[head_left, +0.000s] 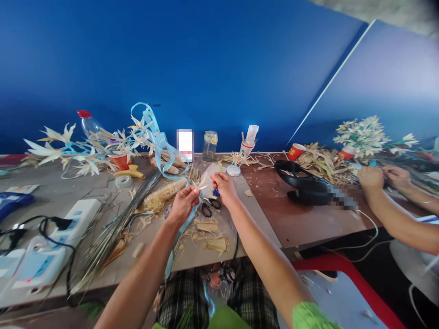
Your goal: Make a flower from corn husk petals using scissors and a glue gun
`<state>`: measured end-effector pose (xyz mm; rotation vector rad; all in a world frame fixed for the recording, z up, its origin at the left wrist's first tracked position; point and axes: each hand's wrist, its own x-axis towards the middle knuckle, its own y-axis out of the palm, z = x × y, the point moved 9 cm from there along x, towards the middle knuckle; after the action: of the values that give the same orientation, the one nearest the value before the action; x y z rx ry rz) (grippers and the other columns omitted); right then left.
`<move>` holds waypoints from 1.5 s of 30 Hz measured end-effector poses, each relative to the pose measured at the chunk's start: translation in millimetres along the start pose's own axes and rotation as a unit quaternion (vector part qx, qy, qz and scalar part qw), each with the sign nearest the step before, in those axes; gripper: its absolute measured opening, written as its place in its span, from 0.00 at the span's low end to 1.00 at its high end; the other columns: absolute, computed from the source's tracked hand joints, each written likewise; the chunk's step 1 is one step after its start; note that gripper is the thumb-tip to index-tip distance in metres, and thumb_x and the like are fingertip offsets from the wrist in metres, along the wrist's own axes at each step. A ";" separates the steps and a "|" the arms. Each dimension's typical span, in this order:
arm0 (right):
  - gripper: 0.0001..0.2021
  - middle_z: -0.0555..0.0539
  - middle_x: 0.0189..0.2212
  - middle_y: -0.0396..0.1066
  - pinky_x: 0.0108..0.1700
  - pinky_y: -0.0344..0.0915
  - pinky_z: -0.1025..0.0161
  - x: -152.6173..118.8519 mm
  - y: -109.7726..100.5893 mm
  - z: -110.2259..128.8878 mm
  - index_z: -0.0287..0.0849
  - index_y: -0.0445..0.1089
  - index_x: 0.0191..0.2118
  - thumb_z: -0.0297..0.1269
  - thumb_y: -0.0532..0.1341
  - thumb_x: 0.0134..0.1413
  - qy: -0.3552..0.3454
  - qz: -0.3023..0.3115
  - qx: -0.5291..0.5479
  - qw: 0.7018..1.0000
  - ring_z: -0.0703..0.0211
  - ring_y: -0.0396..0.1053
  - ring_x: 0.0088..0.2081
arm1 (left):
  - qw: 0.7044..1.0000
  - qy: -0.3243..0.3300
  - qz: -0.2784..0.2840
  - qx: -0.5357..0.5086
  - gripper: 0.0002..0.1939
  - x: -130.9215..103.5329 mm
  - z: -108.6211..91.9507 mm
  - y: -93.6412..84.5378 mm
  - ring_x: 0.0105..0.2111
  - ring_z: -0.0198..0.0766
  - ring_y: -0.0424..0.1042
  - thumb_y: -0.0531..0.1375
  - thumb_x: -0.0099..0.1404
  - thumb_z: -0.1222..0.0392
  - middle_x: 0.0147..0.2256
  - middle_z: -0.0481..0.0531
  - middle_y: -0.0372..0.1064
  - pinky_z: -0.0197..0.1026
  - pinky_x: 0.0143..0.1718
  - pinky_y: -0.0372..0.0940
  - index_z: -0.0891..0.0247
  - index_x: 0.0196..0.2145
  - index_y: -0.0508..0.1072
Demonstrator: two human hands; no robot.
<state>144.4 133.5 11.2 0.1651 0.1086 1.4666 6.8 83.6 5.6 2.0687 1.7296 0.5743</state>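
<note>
Above the table, my left hand (185,202) pinches a small pale corn-husk flower (199,186) with pointed petals. My right hand (222,186) is beside it, slightly apart, its fingers pinched together; whatever they hold is too small to make out. Below both hands lie black-handled scissors (207,209). A light blue ribbon (187,224) runs down past my left hand to the table's front edge. Left of that hand rests a corn cob (166,194) with husk fibres, and a bundle of thin wires (120,233). Husk scraps (216,244) are scattered in front.
A white power strip (80,217) with black cables sits left. Husk flowers (92,148) stand in an orange-red pot (120,161). Behind are a glass jar (210,147) and paper cup (246,150). A black device (305,185) lies right, near another person's hands (372,178).
</note>
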 end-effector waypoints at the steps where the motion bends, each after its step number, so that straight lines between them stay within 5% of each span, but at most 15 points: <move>1: 0.11 0.57 0.16 0.58 0.20 0.46 0.69 -2.5 1.3 3.9 0.40 0.64 0.23 0.43 0.61 0.39 0.003 0.007 0.000 1.000 0.72 0.51 0.17 | 1.000 0.000 0.002 0.003 0.16 -0.1 0.2 0.0 0.16 0.22 0.50 0.68 0.48 0.55 0.18 0.42 0.55 0.32 0.19 0.43 0.67 0.23 0.66; 9: 0.11 0.56 0.16 0.61 0.22 0.49 0.68 -18.8 -27.2 17.6 0.40 0.67 0.26 0.43 0.61 0.39 -0.016 0.020 -0.123 0.992 0.69 0.54 0.18 | 1.000 -0.001 0.018 -0.008 0.15 -2.0 0.3 4.8 0.17 0.23 0.50 0.68 0.48 0.56 0.19 0.42 0.55 0.32 0.19 0.44 0.67 0.23 0.66; 15: 0.06 0.52 0.21 0.67 0.30 0.55 0.65 -30.1 -59.4 21.6 0.42 0.70 0.25 0.37 0.58 0.45 -0.072 -0.019 -0.374 0.925 0.63 0.63 0.25 | 0.999 -0.007 0.023 -0.024 0.14 -3.1 -1.6 9.2 0.16 0.22 0.50 0.68 0.48 0.58 0.19 0.42 0.55 0.31 0.19 0.45 0.67 0.22 0.66; 21: 0.07 0.49 0.26 0.72 0.33 0.57 0.64 -49.1 -30.5 15.2 0.43 0.72 0.28 0.35 0.57 0.50 -0.079 0.046 -0.466 0.880 0.60 0.67 0.29 | 0.999 -0.009 0.026 -0.043 0.14 -1.5 -1.7 11.3 0.16 0.22 0.50 0.68 0.47 0.59 0.19 0.42 0.55 0.31 0.18 0.45 0.67 0.23 0.67; 25: 0.06 0.43 0.31 0.74 0.35 0.59 0.64 -58.4 4.6 5.2 0.41 0.72 0.31 0.35 0.58 0.50 -0.109 0.094 -0.555 0.819 0.56 0.70 0.34 | 0.999 0.003 0.021 -0.046 0.14 -1.6 -5.2 9.3 0.15 0.22 0.49 0.69 0.47 0.59 0.17 0.41 0.54 0.31 0.18 0.46 0.67 0.22 0.66; 28: 0.08 0.42 0.36 0.75 0.37 0.60 0.64 -54.8 9.9 3.6 0.41 0.72 0.35 0.36 0.57 0.52 -0.108 0.084 -0.582 0.802 0.55 0.71 0.37 | 0.999 0.005 0.017 -0.046 0.14 -1.1 -5.5 6.4 0.15 0.22 0.49 0.68 0.48 0.58 0.17 0.41 0.54 0.31 0.19 0.46 0.67 0.22 0.66; 32: 0.11 0.44 0.40 0.74 0.41 0.61 0.64 -41.2 -18.6 18.0 0.42 0.71 0.41 0.37 0.55 0.56 -0.092 0.017 -0.596 0.798 0.57 0.70 0.41 | 0.999 0.001 0.007 -0.051 0.14 1.3 -2.7 2.4 0.15 0.22 0.49 0.68 0.47 0.59 0.17 0.41 0.54 0.31 0.18 0.45 0.67 0.22 0.66; 37: 0.20 0.37 0.47 0.67 0.44 0.62 0.59 -34.3 -60.2 20.2 0.40 0.67 0.48 0.45 0.58 0.52 -0.033 -0.017 -0.682 0.731 0.48 0.67 0.47 | 0.999 0.000 0.008 -0.042 0.13 2.4 -0.2 2.0 0.15 0.21 0.49 0.68 0.48 0.59 0.17 0.41 0.54 0.31 0.19 0.46 0.67 0.22 0.66; 45: 0.19 0.36 0.49 0.61 0.42 0.63 0.57 -28.9 -55.4 -7.5 0.39 0.67 0.44 0.43 0.62 0.45 0.023 0.051 -0.655 0.753 0.49 0.69 0.42 | 0.999 -0.003 0.029 -0.028 0.13 2.0 5.3 3.3 0.15 0.21 0.49 0.67 0.50 0.58 0.16 0.40 0.54 0.32 0.20 0.45 0.66 0.23 0.66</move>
<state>194.4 99.8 -6.8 -1.0332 -0.9083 1.3495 12.6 84.8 3.0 2.0845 1.6360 0.6267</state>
